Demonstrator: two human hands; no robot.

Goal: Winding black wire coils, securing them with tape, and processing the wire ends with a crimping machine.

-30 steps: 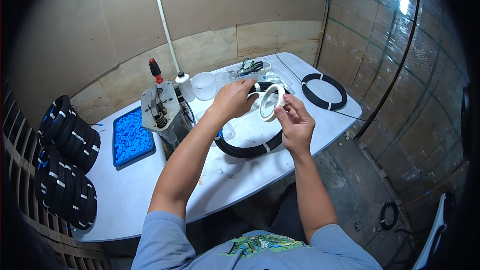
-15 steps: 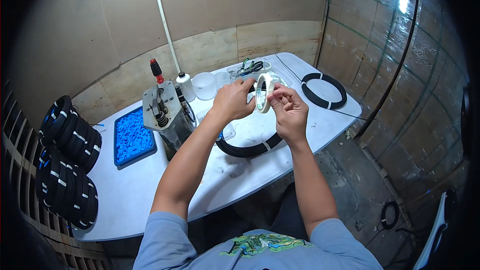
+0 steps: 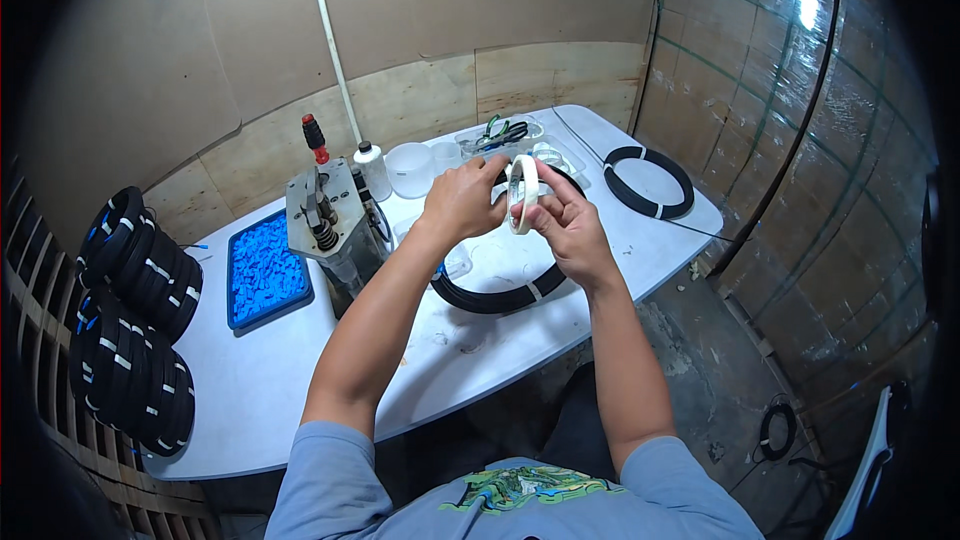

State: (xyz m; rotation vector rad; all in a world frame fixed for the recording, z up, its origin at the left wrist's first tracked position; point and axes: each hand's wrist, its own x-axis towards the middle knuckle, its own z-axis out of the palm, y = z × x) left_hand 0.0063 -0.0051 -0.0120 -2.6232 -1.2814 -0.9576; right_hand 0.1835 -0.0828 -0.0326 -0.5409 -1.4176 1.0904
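A narrow roll of whitish tape point(image 3: 527, 198) is held upright on edge over the table. The thumb and fingers of my right hand point(image 3: 572, 237) grip its right side. My left hand point(image 3: 462, 202) is at the roll's left edge with its fingers curled in; what they pinch is hidden behind the hand. Below both hands a coil of black cable point(image 3: 487, 301) lies on the white table point(image 3: 440, 365), a white band of tape round its near right part. The coil's far side is partly covered by my hands and the roll.
A bench press point(image 3: 330, 210) with a red-and-black handle stands left, beside a blue tray of small blue parts point(image 3: 268, 275). Stacked black coils point(image 3: 135, 370) fill the left end. Behind are a bottle point(image 3: 371, 172), tubs point(image 3: 409, 172) and pliers point(image 3: 500, 135); another coil point(image 3: 648, 183) lies right.
The tape roll has turned more edge-on and dropped slightly. My right hand has shifted a little left and changed its grip on the roll; my left hand has hardly moved.
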